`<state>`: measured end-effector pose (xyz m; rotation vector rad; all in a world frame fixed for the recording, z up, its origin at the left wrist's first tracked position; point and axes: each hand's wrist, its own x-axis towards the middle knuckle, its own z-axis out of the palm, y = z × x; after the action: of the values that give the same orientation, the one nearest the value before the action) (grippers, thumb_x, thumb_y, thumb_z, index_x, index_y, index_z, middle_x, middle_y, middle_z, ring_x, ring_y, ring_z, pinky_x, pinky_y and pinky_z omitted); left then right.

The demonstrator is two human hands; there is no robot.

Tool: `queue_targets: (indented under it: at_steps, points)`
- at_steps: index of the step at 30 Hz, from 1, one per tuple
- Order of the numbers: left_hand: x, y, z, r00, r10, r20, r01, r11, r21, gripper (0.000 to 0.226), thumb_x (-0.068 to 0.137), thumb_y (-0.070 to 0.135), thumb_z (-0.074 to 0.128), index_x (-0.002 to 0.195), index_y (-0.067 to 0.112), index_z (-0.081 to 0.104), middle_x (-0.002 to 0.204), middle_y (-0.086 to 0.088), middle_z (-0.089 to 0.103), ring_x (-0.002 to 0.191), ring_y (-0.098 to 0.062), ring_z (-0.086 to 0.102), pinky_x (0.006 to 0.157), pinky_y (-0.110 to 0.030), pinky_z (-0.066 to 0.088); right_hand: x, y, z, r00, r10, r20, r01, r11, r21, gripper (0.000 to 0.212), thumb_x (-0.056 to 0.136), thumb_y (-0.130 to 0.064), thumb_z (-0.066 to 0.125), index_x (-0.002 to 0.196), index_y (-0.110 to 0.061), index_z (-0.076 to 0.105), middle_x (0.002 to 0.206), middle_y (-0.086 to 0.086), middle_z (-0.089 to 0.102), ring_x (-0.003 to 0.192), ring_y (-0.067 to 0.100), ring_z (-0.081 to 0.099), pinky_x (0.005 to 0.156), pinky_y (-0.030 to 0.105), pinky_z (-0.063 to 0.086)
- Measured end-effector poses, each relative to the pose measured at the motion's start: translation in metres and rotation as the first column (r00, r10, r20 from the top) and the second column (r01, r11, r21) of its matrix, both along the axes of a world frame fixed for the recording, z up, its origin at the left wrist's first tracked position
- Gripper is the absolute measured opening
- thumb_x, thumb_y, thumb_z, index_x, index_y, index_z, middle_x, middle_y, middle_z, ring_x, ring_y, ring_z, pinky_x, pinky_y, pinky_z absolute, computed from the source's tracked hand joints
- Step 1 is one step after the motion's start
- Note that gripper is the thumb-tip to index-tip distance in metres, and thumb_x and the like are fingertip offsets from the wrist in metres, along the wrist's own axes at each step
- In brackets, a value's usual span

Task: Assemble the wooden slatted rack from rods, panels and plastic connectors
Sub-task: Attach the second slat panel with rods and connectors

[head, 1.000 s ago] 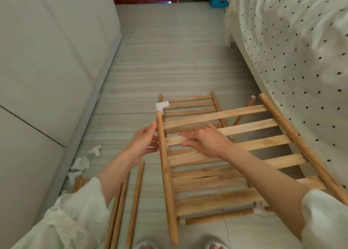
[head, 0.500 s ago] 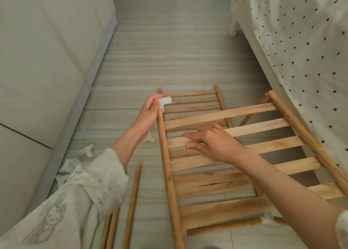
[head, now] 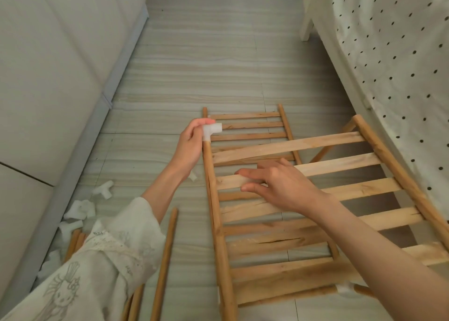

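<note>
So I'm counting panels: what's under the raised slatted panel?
A second slatted panel lies flat on the floor beneath the raised panel; its near part is covered.

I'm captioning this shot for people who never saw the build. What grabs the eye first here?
The big slatted panel fills the centre and right, raised at a slant, with the right hand lying flat on a slat. At its far left corner the left hand pinches a white connector on the side rod's tip. Loose white connectors lie along the left wall.
</note>
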<state>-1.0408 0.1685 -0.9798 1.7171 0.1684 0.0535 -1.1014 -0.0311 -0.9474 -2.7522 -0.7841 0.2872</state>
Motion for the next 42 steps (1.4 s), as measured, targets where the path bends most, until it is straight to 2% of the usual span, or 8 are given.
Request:
queue_targets:
  at_steps: [5, 8, 12, 18, 24, 30, 34, 42]
  points:
    - [-0.009, -0.012, 0.000, 1.000, 0.013, 0.022, -0.012, 0.999, -0.037, 0.026, 0.101, 0.012, 0.026, 0.107, 0.020, 0.050, 0.111, 0.004, 0.053, 0.102, -0.015, 0.050, 0.085, -0.023, 0.038, -0.001, 0.002, -0.002, 0.999, -0.035, 0.009, 0.035, 0.999, 0.024, 0.050, 0.091, -0.055, 0.040, 0.136, -0.035, 0.046, 0.099, -0.005, 0.061, 0.103, 0.018, 0.057, 0.087, 0.030, 0.030]
    - [-0.010, -0.015, 0.001, 0.997, -0.066, -0.037, 0.066, 0.998, -0.004, 0.017, 0.098, 0.024, 0.044, 0.115, 0.020, 0.044, 0.112, 0.006, 0.049, 0.098, -0.009, 0.048, 0.081, -0.018, 0.038, -0.002, 0.001, -0.002, 0.999, -0.032, 0.004, 0.032, 0.999, 0.044, 0.050, 0.091, -0.055, 0.040, 0.136, -0.034, 0.047, 0.103, -0.003, 0.064, 0.104, 0.019, 0.057, 0.087, 0.031, 0.030]
    - [-0.014, -0.010, -0.003, 0.993, -0.108, -0.041, 0.109, 0.994, 0.032, 0.050, 0.077, 0.042, 0.064, 0.117, 0.026, 0.038, 0.112, -0.003, 0.053, 0.095, -0.015, 0.054, 0.084, -0.027, 0.046, 0.001, 0.002, -0.005, 1.000, -0.012, 0.026, 0.012, 1.000, 0.026, 0.052, 0.089, -0.058, 0.040, 0.135, -0.035, 0.048, 0.100, -0.002, 0.064, 0.102, 0.020, 0.058, 0.079, 0.028, 0.025]
    - [-0.011, -0.015, 0.000, 0.998, 0.063, 0.026, -0.065, 0.991, 0.117, 0.034, 0.085, 0.029, 0.067, 0.110, 0.019, 0.046, 0.091, 0.012, 0.051, 0.079, -0.004, 0.050, 0.075, -0.022, 0.044, 0.001, 0.003, -0.011, 0.996, -0.027, 0.088, 0.023, 0.999, 0.039, 0.084, 0.070, -0.073, 0.008, 0.133, -0.037, 0.051, 0.094, -0.002, 0.064, 0.096, 0.021, 0.060, 0.079, 0.032, 0.028]
    - [-0.011, -0.013, 0.001, 0.991, 0.124, 0.058, -0.133, 0.973, 0.191, 0.032, 0.087, 0.032, 0.065, 0.109, 0.012, 0.053, 0.092, 0.005, 0.055, 0.081, -0.009, 0.051, 0.069, -0.018, 0.041, 0.002, 0.005, -0.008, 0.998, -0.024, 0.059, 0.024, 1.000, 0.011, 0.052, 0.090, -0.059, 0.039, 0.136, -0.037, 0.046, 0.105, 0.001, 0.064, 0.109, 0.021, 0.056, 0.086, 0.034, 0.029]
    - [-0.004, -0.018, 0.006, 0.999, 0.023, 0.035, -0.032, 0.961, 0.273, 0.026, 0.093, 0.020, 0.055, 0.118, 0.011, 0.052, 0.110, -0.003, 0.057, 0.093, -0.018, 0.052, 0.071, -0.012, 0.038, -0.003, 0.006, -0.008, 0.996, -0.088, 0.019, 0.087, 0.995, 0.039, 0.049, 0.092, -0.054, 0.041, 0.136, -0.034, 0.047, 0.108, 0.003, 0.065, 0.107, 0.025, 0.057, 0.090, 0.034, 0.031]
    - [0.006, -0.020, 0.011, 0.991, -0.068, -0.115, 0.105, 0.929, 0.356, 0.045, 0.090, 0.016, 0.056, 0.131, 0.013, 0.038, 0.127, -0.009, 0.049, 0.111, -0.023, 0.050, 0.086, -0.025, 0.038, 0.002, 0.009, -0.009, 0.994, -0.108, 0.007, 0.108, 0.994, 0.032, 0.050, 0.092, -0.055, 0.040, 0.137, -0.035, 0.045, 0.116, 0.003, 0.064, 0.111, 0.025, 0.056, 0.092, 0.034, 0.032]
    - [-0.003, -0.033, 0.005, 0.997, 0.069, 0.017, -0.070, 0.928, 0.367, 0.049, 0.089, 0.026, 0.063, 0.128, 0.008, 0.042, 0.126, -0.012, 0.051, 0.114, -0.024, 0.050, 0.096, -0.031, 0.039, 0.006, 0.002, -0.003, 0.997, -0.072, 0.017, 0.072, 0.997, -0.001, 0.050, 0.092, -0.054, 0.040, 0.138, -0.034, 0.045, 0.110, 0.006, 0.064, 0.107, 0.025, 0.056, 0.086, 0.034, 0.033]
